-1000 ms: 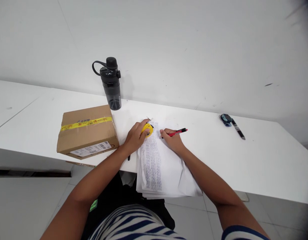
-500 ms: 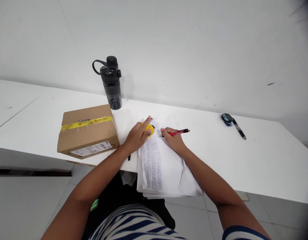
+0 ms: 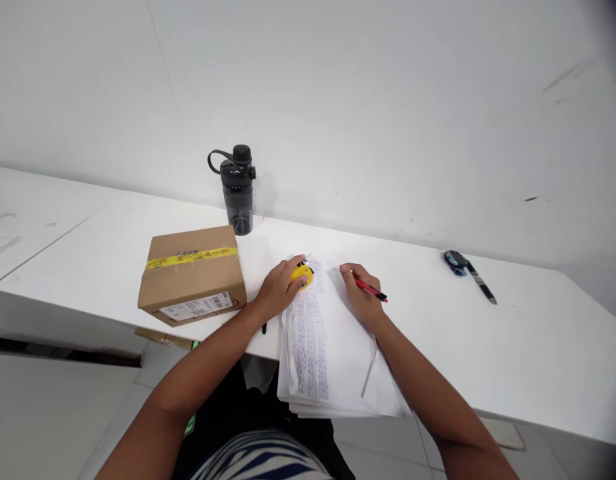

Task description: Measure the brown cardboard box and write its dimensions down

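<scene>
My left hand (image 3: 278, 288) rests at the far part of a stack of paper, its fingers curled round a small yellow tape measure (image 3: 302, 275). In my right hand (image 3: 363, 300) is a red and black pen (image 3: 371, 289), its rear end pointing right; the fingers hide the writing tip. The paper (image 3: 348, 360) lies on the white table and overhangs the near edge. Dense columns of small blue handwriting (image 3: 311, 353) fill its left part, while the right part is blank and the lower right corner is creased.
A taped cardboard box (image 3: 193, 273) stands left of my left hand, with a dark shaker bottle (image 3: 239, 197) behind it. On the right lie a dark stopwatch-like object (image 3: 455, 261) and a black and grey pen (image 3: 482, 283). The wall (image 3: 338, 120) rises behind the table (image 3: 438, 347).
My right hand has shifted right, away from the written columns, and the pen now slants down to the right. The left hand keeps hold of the tape measure. The camera view has tilted slightly.
</scene>
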A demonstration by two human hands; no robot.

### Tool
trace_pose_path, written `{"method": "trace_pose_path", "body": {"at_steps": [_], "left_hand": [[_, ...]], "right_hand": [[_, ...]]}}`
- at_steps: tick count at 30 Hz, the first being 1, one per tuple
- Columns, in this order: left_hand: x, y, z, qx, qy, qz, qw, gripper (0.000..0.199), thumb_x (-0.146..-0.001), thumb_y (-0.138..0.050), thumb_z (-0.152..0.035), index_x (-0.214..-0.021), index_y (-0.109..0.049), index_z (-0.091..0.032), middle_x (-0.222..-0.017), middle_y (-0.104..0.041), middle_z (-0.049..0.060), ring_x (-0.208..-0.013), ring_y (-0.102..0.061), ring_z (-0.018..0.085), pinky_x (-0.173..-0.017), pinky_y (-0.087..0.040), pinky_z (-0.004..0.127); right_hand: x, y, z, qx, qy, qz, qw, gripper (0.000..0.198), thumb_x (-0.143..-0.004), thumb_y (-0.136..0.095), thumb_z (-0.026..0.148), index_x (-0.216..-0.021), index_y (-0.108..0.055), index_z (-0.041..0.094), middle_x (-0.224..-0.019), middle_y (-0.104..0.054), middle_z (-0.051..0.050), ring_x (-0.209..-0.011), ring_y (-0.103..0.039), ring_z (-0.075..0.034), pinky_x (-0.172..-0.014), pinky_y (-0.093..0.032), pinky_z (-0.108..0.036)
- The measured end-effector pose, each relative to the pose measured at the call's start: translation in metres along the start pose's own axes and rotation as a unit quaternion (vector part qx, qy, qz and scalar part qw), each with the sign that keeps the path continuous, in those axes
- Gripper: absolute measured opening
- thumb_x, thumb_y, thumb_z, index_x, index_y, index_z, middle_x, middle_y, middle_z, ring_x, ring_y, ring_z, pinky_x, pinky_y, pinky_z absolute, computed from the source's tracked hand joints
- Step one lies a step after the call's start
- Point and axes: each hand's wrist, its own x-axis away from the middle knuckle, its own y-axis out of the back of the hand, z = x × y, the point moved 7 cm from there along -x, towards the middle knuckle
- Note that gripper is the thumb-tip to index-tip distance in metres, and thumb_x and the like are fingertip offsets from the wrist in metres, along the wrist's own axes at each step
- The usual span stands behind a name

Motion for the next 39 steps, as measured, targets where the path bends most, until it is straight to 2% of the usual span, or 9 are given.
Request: {"method": "trace_pose_path", "body": {"at_steps": [7,13,17,20,24,28,34,36,39], "left_hand": [[0.003,0.004,0.002,0.022,0.048,-0.010,0.999,0.040,-0.093,-0.049,-0.037,-0.130,-0.043,-0.023,-0.130,-0.057,0.008,-0.115,-0.058,0.023,-0.100,-0.046,0.040],[0.007,0.004,0.010,0.036,0.070,-0.028,0.997,0.055,-0.089,-0.056,-0.039,-0.136,-0.036,-0.020,-0.115,-0.063,0.011,-0.104,-0.063,0.026,-0.093,-0.049,0.044],[0.027,0.009,-0.014,0.095,0.023,-0.077,0.992,0.059,-0.085,-0.062,-0.043,-0.134,-0.038,-0.022,-0.125,-0.060,0.014,-0.116,-0.058,0.029,-0.099,-0.046,0.045],[0.051,0.026,-0.061,0.161,-0.097,-0.135,0.973,0.064,-0.087,-0.059,-0.048,-0.138,-0.030,-0.022,-0.129,-0.055,0.018,-0.117,-0.057,0.030,-0.099,-0.047,0.045],[0.092,0.076,-0.123,0.163,-0.251,-0.210,0.931,0.065,-0.093,-0.048,-0.046,-0.145,-0.013,-0.027,-0.139,-0.045,0.018,-0.127,-0.048,0.031,-0.103,-0.042,0.049],[0.121,0.149,-0.128,0.047,-0.173,-0.319,0.930,0.054,-0.095,-0.045,-0.046,-0.143,-0.031,-0.025,-0.149,-0.030,0.016,-0.141,-0.026,0.034,-0.114,-0.024,0.057],[0.158,0.225,-0.086,0.147,0.038,-0.325,0.933,0.032,-0.085,-0.065,-0.039,-0.112,-0.059,-0.023,-0.114,-0.060,0.007,-0.110,-0.056,0.023,-0.098,-0.044,0.037],[0.168,0.236,-0.074,0.178,0.108,-0.292,0.933,0.028,-0.080,-0.070,-0.040,-0.097,-0.060,-0.021,-0.096,-0.061,0.003,-0.093,-0.058,0.018,-0.084,-0.047,0.031],[0.166,0.239,-0.062,0.243,0.150,-0.157,0.945,0.032,-0.081,-0.065,-0.049,-0.077,-0.054,-0.019,-0.072,-0.054,-0.001,-0.067,-0.051,0.012,-0.065,-0.042,0.025]], "right_hand": [[-0.014,0.002,-0.021,0.065,0.038,0.005,0.997,0.035,-0.086,-0.050,0.042,-0.112,-0.065,0.023,-0.105,-0.062,-0.009,-0.076,-0.058,-0.022,-0.069,-0.044,-0.036],[-0.016,-0.009,-0.020,0.056,0.068,0.087,0.992,0.050,-0.085,-0.044,0.032,-0.134,-0.049,0.021,-0.112,-0.061,-0.012,-0.090,-0.062,-0.026,-0.077,-0.050,-0.043],[0.005,-0.011,0.031,-0.006,0.133,0.204,0.970,0.059,-0.084,-0.054,0.046,-0.138,-0.043,0.024,-0.113,-0.065,-0.012,-0.089,-0.066,-0.026,-0.075,-0.056,-0.042],[0.042,-0.011,0.086,-0.136,0.153,0.350,0.914,0.079,-0.078,-0.069,0.052,-0.145,-0.034,0.034,-0.139,-0.052,-0.013,-0.117,-0.059,-0.029,-0.092,-0.053,-0.042],[0.083,0.002,0.172,-0.237,0.196,0.378,0.873,0.093,-0.069,-0.071,0.066,-0.146,-0.032,0.031,-0.141,-0.050,-0.013,-0.120,-0.057,-0.032,-0.094,-0.052,-0.043],[0.089,-0.001,0.258,-0.179,0.318,0.340,0.867,0.063,-0.079,-0.072,0.048,-0.133,-0.047,0.028,-0.127,-0.060,-0.011,-0.108,-0.064,-0.026,-0.086,-0.055,-0.035],[0.083,-0.034,0.337,-0.004,0.469,0.320,0.823,0.050,-0.077,-0.068,0.027,-0.123,-0.049,0.026,-0.119,-0.065,-0.008,-0.098,-0.066,-0.024,-0.080,-0.054,-0.036],[0.086,-0.043,0.349,0.019,0.488,0.306,0.817,0.043,-0.074,-0.068,0.026,-0.115,-0.053,0.024,-0.110,-0.068,-0.007,-0.089,-0.067,-0.024,-0.074,-0.053,-0.036],[0.094,-0.049,0.355,0.024,0.507,0.317,0.801,0.032,-0.073,-0.067,0.028,-0.104,-0.058,0.023,-0.094,-0.069,-0.004,-0.080,-0.065,-0.021,-0.067,-0.050,-0.031]]}}
